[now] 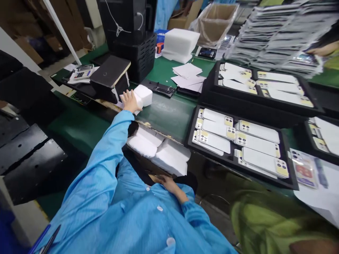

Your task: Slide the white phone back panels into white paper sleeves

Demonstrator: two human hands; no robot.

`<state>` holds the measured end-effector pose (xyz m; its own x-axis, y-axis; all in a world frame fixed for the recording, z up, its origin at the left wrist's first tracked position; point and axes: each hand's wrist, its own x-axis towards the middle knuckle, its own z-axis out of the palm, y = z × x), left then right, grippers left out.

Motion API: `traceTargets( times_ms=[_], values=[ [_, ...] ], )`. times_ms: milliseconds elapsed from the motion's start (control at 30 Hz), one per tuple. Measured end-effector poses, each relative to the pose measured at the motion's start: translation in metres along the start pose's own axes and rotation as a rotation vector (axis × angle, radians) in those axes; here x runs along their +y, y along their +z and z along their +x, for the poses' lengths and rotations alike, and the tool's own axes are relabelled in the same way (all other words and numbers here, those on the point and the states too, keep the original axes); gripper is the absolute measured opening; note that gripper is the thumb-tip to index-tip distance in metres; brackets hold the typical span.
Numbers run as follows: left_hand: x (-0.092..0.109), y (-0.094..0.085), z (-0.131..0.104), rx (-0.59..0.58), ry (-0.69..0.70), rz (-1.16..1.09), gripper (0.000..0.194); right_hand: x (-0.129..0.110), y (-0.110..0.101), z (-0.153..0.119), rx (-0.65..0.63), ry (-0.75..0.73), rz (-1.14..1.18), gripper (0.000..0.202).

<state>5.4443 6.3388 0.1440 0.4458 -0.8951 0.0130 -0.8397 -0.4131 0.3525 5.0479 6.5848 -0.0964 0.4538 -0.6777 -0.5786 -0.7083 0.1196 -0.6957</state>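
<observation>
My left hand reaches forward to the bench edge. Its fingers are spread over a small stack of white foam sheets, touching the near side. Low in front of my body, my right hand rests at my lap, its fingers partly hidden in shadow. Just beyond it, several stacks of white foam sheets sit below the bench edge. To the right, a black tray holds rows of white phone-shaped panels with camera cutouts and yellow patches.
A black box stands left of my left hand, with a calculator behind it. White paper sheets and a larger foam stack lie farther back. Tall piles of grey sleeves rise at right, near another person's green sleeve.
</observation>
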Motion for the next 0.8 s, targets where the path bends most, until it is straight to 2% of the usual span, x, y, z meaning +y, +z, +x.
traceTargets(
  times_ms=[67, 100, 167, 233, 300, 367, 400, 433, 500, 567, 633, 700, 800],
  values=[
    [-0.011, 0.004, 0.009, -0.004, 0.006, 0.037, 0.152, 0.011, 0.002, -0.019, 0.008, 0.006, -0.013, 0.045],
    [-0.013, 0.004, 0.001, 0.009, 0.041, 0.032, 0.144, 0.011, 0.002, -0.033, 0.009, -0.005, 0.002, 0.047],
    [-0.010, 0.003, -0.038, 0.047, 0.152, 0.016, 0.132, -0.007, -0.007, -0.066, 0.022, -0.103, 0.078, 0.046],
    [0.001, 0.000, -0.096, 0.080, 0.284, 0.016, 0.124, -0.048, -0.027, -0.096, 0.115, -0.319, 0.195, 0.041],
    [0.015, 0.000, -0.155, 0.111, 0.419, 0.025, 0.106, -0.107, -0.057, -0.109, 0.375, -0.553, 0.261, 0.031],
    [0.027, 0.006, -0.198, 0.135, 0.485, 0.032, 0.091, -0.167, -0.087, -0.097, 0.650, -0.714, 0.298, 0.024],
    [0.033, 0.012, -0.210, 0.149, 0.488, 0.036, 0.085, -0.193, -0.100, -0.083, 0.745, -0.749, 0.288, 0.022],
    [0.038, 0.018, -0.215, 0.166, 0.475, 0.040, 0.080, -0.215, -0.111, -0.064, 0.812, -0.760, 0.260, 0.024],
    [0.049, 0.032, -0.209, 0.193, 0.439, 0.052, 0.074, -0.244, -0.127, -0.019, 0.857, -0.747, 0.184, 0.031],
    [0.062, 0.043, -0.189, 0.203, 0.423, 0.067, 0.071, -0.257, -0.139, 0.023, 0.861, -0.691, 0.156, 0.033],
    [0.075, 0.050, -0.170, 0.193, 0.417, 0.088, 0.071, -0.259, -0.151, 0.053, 0.827, -0.612, 0.209, 0.033],
    [0.084, 0.052, -0.156, 0.165, 0.409, 0.110, 0.075, -0.258, -0.165, 0.069, 0.725, -0.515, 0.301, 0.029],
    [0.090, 0.053, -0.147, 0.097, 0.400, 0.138, 0.082, -0.254, -0.187, 0.078, 0.455, -0.416, 0.325, 0.018]
  ],
)
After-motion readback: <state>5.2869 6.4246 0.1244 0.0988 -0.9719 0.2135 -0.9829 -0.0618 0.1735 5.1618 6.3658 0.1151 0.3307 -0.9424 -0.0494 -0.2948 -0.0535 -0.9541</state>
